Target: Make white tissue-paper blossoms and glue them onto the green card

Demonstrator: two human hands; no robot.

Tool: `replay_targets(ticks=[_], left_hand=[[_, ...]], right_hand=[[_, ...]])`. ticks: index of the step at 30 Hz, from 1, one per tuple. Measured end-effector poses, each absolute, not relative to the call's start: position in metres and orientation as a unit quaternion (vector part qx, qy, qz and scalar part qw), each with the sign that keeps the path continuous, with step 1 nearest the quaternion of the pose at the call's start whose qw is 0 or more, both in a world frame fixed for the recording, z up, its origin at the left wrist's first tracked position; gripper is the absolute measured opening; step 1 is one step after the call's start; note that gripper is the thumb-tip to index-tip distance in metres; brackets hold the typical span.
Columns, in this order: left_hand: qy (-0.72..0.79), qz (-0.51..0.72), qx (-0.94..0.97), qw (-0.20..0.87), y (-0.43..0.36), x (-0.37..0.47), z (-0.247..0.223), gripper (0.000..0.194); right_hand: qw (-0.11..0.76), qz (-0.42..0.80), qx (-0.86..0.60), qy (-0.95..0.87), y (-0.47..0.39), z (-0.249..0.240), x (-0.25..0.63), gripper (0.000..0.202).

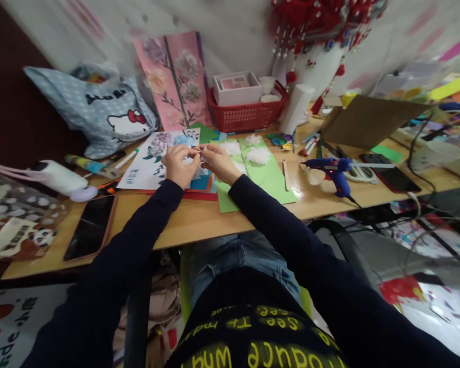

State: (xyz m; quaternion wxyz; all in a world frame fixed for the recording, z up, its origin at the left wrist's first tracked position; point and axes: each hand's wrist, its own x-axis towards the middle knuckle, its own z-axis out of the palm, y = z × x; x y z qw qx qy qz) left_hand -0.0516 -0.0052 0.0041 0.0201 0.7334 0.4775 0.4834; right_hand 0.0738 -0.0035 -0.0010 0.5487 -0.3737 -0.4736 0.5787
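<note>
Over the middle of the desk, my left hand [181, 164] and my right hand [221, 162] meet at the fingertips. Both are closed in a pinch; whatever lies between the fingers is small and mostly hidden. Below them is a white sheet with printed flowers [143, 162], partly covering coloured paper. Beside my right hand lies a green card [266, 181] that bears white fluffy paper flowers [258, 156]. A flat wooden stick [286, 175] rests at the card's right edge.
A blue glue gun [335, 171] stands to the right, its cable trailing off the desk edge. Phones lie at left [90, 227] and right [393, 174]. Behind are a Hello Kitty bag [99, 110], a pink flower panel [174, 76] and a red basket [241, 115].
</note>
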Motion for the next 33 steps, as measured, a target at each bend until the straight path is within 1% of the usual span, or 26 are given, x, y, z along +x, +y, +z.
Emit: replay_targets(ticks=[6, 9, 12, 17, 21, 25, 30, 33], left_hand=[[0.477, 0.481, 0.736, 0.012, -0.002, -0.054, 0.004, 0.011], [0.466, 0.491, 0.736, 0.012, -0.002, -0.054, 0.003, 0.012], [0.446, 0.499, 0.743, 0.004, -0.003, -0.055, 0.003, 0.012], [0.429, 0.486, 0.761, -0.008, -0.007, -0.056, 0.004, 0.011], [0.428, 0.48, 0.765, 0.017, -0.01, -0.055, 0.007, 0.013], [0.452, 0.483, 0.744, 0.093, -0.012, -0.054, 0.009, 0.017], [0.479, 0.475, 0.679, 0.29, -0.013, -0.052, 0.006, 0.023], [0.491, 0.462, 0.646, 0.358, -0.014, -0.052, 0.009, 0.025]], right_hand=[[0.56, 0.464, -0.426, -0.538, -0.009, 0.006, 0.072, 0.018], [0.55, 0.392, -0.449, -0.585, -0.014, 0.009, 0.074, 0.017], [0.548, 0.354, -0.462, -0.601, -0.018, 0.008, 0.074, 0.02], [0.572, 0.357, -0.484, -0.557, -0.026, 0.006, 0.067, 0.024], [0.596, 0.344, -0.503, -0.523, -0.035, 0.007, 0.059, 0.025], [0.611, 0.376, -0.491, -0.493, -0.039, 0.009, 0.056, 0.026], [0.608, 0.394, -0.492, -0.484, -0.037, 0.013, 0.061, 0.026], [0.594, 0.426, -0.498, -0.467, -0.035, 0.015, 0.063, 0.027]])
